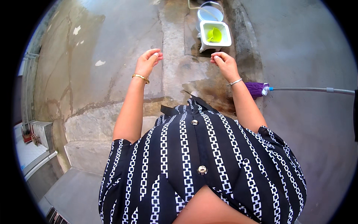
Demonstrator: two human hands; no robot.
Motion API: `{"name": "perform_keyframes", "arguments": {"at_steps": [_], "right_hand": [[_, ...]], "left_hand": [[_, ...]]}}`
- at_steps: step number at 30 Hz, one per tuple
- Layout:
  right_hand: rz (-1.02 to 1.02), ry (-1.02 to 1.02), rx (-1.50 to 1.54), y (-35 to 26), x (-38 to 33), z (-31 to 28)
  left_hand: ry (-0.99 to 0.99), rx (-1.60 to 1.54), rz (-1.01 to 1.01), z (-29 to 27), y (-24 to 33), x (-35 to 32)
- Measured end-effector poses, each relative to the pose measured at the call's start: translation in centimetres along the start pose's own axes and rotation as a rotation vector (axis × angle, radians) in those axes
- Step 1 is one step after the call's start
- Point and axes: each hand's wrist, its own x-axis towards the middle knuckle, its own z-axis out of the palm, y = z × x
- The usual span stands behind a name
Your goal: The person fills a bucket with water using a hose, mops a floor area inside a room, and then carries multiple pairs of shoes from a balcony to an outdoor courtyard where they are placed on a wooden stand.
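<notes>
While left hand [149,62] and right hand [226,66] are held empty, curled, a green scoop [214,35] is seen top centre.
Small in view: likely light, stiff; best gripped by handle [211,39].

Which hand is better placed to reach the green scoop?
Probably the right hand: it looks empty and nearly lines up with the green scoop; the left hand sits farther away, leftward.

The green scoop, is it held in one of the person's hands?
No, the left hand and the right hand are both visibly apart from the green scoop.
</notes>
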Motion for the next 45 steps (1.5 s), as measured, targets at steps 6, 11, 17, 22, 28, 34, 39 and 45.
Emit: {"name": "perform_keyframes", "arguments": {"at_steps": [6,11,17,22,28,34,39,45], "right_hand": [[0.166,0.096,0.125,5.7,8.8,1.5],[0.164,0.163,0.215,12.4,20.8,3.0],[0.191,0.213,0.262,24.0,41.3,4.9],[0.242,0.227,0.260,19.0,54.7,1.8],[0.266,0.577,0.499,19.7,72.3,-2.3],[0.464,0.684,0.737,24.5,84.1,-3.9],[0.501,0.776,0.838,31.6,95.7,-7.1],[0.460,0.948,0.565,39.2,107.4,-9.6]], "left_hand": [[0.089,-0.055,-0.020,-5.2,-2.2,9.6],[-0.010,0.023,0.008,-6.6,-2.7,24.9],[0.031,0.016,-0.014,-7.8,-9.7,48.9],[-0.108,0.082,-0.099,-5.2,-5.1,64.5],[-0.393,0.253,-0.071,4.3,1.0,91.6],[-0.769,0.466,-0.244,21.5,-2.0,103.9],[-0.758,0.711,-0.211,28.4,-9.4,114.6],[-0.822,0.699,-0.234,33.4,-16.7,123.4]]}}
